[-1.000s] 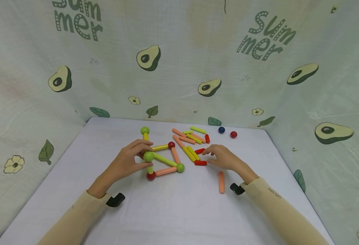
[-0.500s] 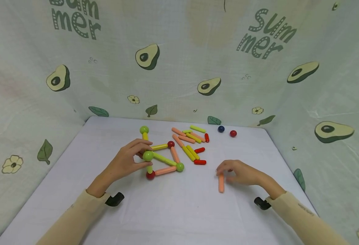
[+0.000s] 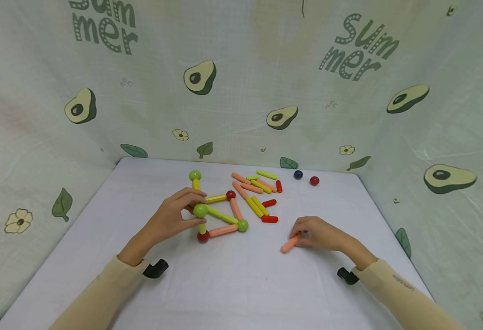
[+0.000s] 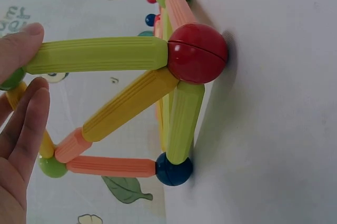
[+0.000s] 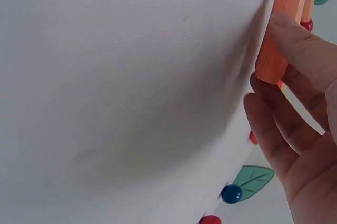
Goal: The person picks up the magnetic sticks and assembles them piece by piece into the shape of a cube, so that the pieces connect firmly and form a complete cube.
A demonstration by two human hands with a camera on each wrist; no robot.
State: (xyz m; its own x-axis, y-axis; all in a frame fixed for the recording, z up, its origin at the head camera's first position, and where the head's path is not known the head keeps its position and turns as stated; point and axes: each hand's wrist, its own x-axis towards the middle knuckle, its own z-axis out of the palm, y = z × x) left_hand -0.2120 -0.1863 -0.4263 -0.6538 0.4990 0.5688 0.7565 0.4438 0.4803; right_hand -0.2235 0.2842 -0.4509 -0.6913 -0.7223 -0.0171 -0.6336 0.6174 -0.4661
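Observation:
A structure of magnetic sticks and balls stands on the left half of the table, with a red ball (image 4: 197,54) and a blue ball (image 4: 174,169) at its base. My left hand (image 3: 168,215) grips it at the upper green ball (image 3: 200,210), thumb on the end of a light green stick (image 4: 102,54) and fingers on the other side. To the right, my right hand (image 3: 317,233) pinches one end of a loose salmon magnetic stick (image 3: 289,244) between thumb and fingers. In the right wrist view, that stick (image 5: 284,29) slants close over the white cloth.
Several loose salmon, yellow and green sticks (image 3: 261,183) lie behind and right of the structure. Two red sticks (image 3: 270,219) are nearer the middle. A dark blue ball (image 3: 298,174) and a red ball (image 3: 314,181) sit at the back right, before the patterned curtain (image 3: 241,82).
My right hand has moved from beside the red sticks toward the front right and taken hold of the salmon stick, turning it aslant. The left hand has stayed in place on the structure.

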